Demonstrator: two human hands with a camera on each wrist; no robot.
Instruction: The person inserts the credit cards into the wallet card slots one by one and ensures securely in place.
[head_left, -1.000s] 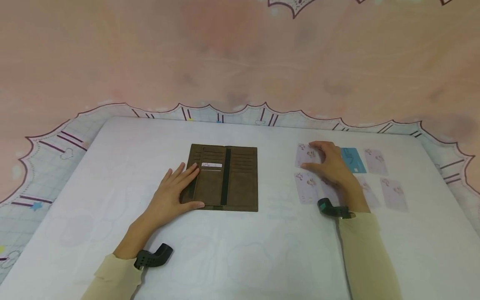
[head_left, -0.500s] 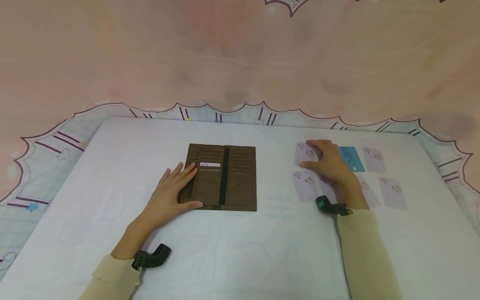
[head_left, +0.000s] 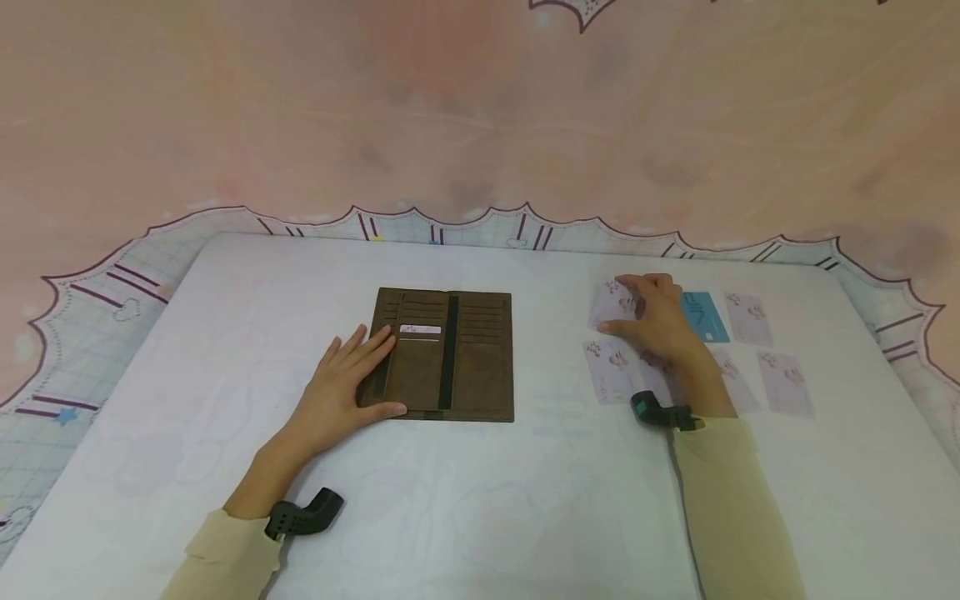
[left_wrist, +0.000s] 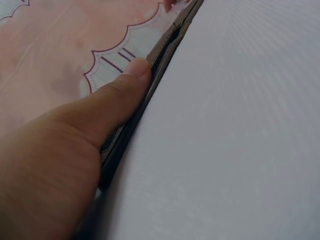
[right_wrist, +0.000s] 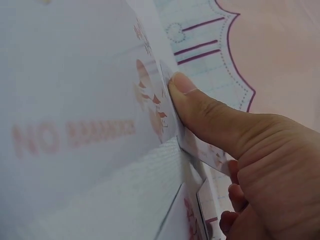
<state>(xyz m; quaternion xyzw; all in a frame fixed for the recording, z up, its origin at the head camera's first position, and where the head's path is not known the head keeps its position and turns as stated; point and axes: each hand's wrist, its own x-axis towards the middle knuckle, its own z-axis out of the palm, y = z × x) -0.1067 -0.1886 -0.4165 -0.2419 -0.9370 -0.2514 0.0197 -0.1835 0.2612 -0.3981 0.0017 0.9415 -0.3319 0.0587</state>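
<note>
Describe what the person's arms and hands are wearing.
Both hands, left hand and right hand, are bare: no gloves or rings visible. Each arm has a pale cream long sleeve ending at the wrist. Each wrist carries a small black camera mount; the right one shows a teal spot.

White table (head_left: 525,517) on a pink cloth (head_left: 450,108) (scalloped, grid-patterned border), soft even light.

The brown rectangular wallet (head_left: 448,354) looks like matt, suede-like leather. The pale lilac printed card (head_left: 615,303) appears smooth, slightly glossy plastic. The white surface (head_left: 480,500) looks finely woven, matt cloth.
</note>
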